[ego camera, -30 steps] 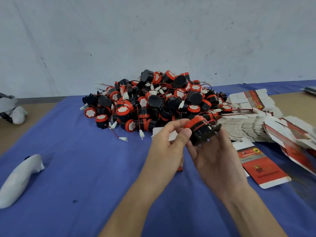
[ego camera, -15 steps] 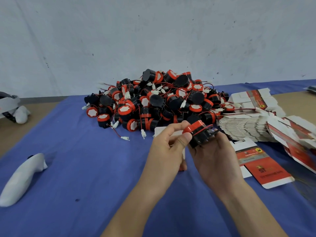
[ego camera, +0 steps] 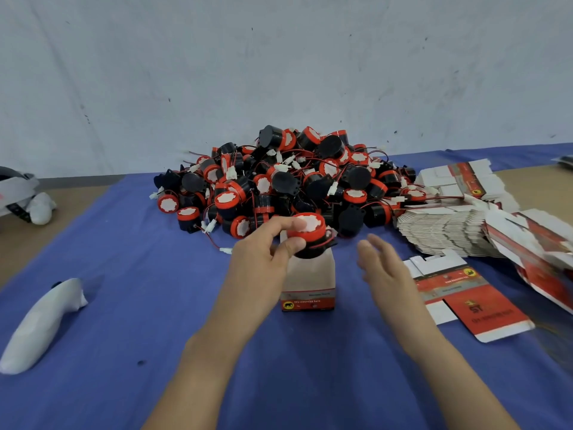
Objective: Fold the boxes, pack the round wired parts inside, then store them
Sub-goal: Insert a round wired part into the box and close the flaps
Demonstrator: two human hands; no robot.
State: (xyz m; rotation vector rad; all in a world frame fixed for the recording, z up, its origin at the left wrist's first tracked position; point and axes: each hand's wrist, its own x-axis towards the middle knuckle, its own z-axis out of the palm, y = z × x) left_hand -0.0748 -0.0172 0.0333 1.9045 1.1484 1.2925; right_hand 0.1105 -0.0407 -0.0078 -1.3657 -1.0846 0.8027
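Centrally, the left hand pinches a round part between thumb and curled fingers. The part is a squat black cylinder with a glossy red cap and a white scalloped disc on top, and a thin red wire runs round its side. It sits at the open mouth of a box; how deep it reaches I cannot tell. The box is thin card and stands upright on the blue cloth. Its near face is plain and pale, with a red printed band at the foot.

The right hand hovers just right of the box with its fingers straight and flat. It holds nothing and is blurred.

Behind the box lies a pile of like parts, black and red, tangled with fine wires and small white plugs. Right of the pile a stack of flat card blanks fans out, showing its greyish edges. One blank lies apart near the right hand, red-printed with white tabs. A smooth white tapered object rests on the cloth at the left. The cloth is matte and covers a tan counter.
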